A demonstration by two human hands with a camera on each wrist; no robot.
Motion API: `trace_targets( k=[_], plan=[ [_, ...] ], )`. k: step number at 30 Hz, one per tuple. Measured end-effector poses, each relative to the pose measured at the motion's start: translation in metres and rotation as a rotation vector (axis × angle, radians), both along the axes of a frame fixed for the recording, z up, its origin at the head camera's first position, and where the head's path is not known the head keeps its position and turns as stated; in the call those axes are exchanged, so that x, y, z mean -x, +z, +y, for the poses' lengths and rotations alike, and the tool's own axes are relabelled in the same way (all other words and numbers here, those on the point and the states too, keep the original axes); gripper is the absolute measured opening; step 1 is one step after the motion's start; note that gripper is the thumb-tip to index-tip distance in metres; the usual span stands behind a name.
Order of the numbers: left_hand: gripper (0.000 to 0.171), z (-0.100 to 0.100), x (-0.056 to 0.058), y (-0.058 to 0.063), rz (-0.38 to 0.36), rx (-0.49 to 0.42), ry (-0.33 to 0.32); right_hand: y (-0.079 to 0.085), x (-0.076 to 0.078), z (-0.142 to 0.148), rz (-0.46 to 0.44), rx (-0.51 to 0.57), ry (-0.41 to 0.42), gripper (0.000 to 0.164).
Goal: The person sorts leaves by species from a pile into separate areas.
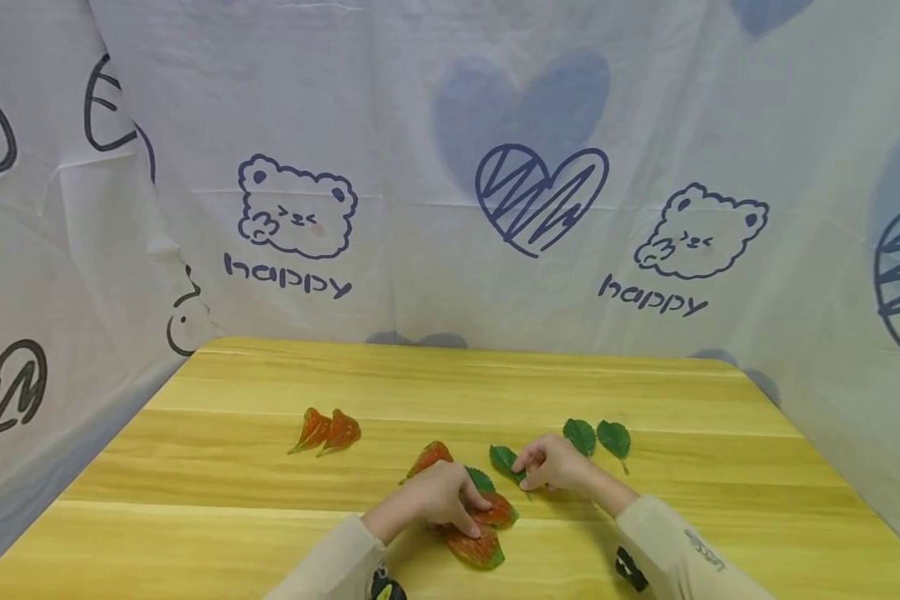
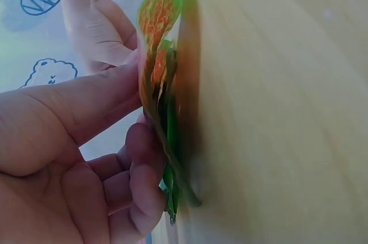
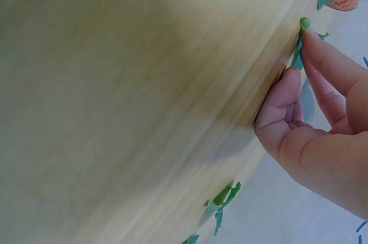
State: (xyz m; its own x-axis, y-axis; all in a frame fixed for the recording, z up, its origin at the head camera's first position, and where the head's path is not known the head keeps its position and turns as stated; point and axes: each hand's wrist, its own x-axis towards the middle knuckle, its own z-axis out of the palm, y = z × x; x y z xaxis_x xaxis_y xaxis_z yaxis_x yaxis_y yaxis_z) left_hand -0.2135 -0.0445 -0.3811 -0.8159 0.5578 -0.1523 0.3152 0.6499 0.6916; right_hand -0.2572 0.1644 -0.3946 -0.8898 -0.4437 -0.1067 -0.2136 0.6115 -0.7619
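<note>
My left hand (image 1: 438,496) is low over a small pile near the table's middle and pinches a red leaf (image 2: 158,16) with green edges between thumb and fingers. Other red leaves (image 1: 478,546) and part of a green leaf (image 1: 482,478) show around that hand, partly covered by it. To its right, my right hand (image 1: 558,462) has its thumb and fingertips at the stem end of a dark green leaf (image 1: 503,458). In the right wrist view, that green leaf (image 3: 297,57) lies edge-on between the fingertips, close against the tabletop.
Two red leaves (image 1: 330,432) lie side by side toward the left. Just beyond the right hand are two green leaves, one nearer (image 1: 579,435) and one farther right (image 1: 613,439). A printed white cloth (image 1: 420,275) hangs behind the wooden table (image 1: 195,483).
</note>
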Motion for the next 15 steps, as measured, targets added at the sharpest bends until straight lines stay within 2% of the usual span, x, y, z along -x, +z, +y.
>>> trace_targets(
  k=[7, 12, 15],
  plan=[
    [0.019, -0.005, 0.004, 0.001, -0.021, -0.091, -0.048, 0.001, 0.0, 0.0, -0.004, 0.009, -0.002, 0.013],
    [0.014, -0.009, 0.009, 0.0, 0.048, -0.183, -0.109, 0.001, -0.001, 0.0, -0.006, 0.018, -0.001, 0.013],
    [0.013, -0.009, 0.011, -0.001, 0.052, -0.234, -0.089, 0.0, -0.001, 0.0, -0.007, 0.016, -0.004, 0.013]
  ],
)
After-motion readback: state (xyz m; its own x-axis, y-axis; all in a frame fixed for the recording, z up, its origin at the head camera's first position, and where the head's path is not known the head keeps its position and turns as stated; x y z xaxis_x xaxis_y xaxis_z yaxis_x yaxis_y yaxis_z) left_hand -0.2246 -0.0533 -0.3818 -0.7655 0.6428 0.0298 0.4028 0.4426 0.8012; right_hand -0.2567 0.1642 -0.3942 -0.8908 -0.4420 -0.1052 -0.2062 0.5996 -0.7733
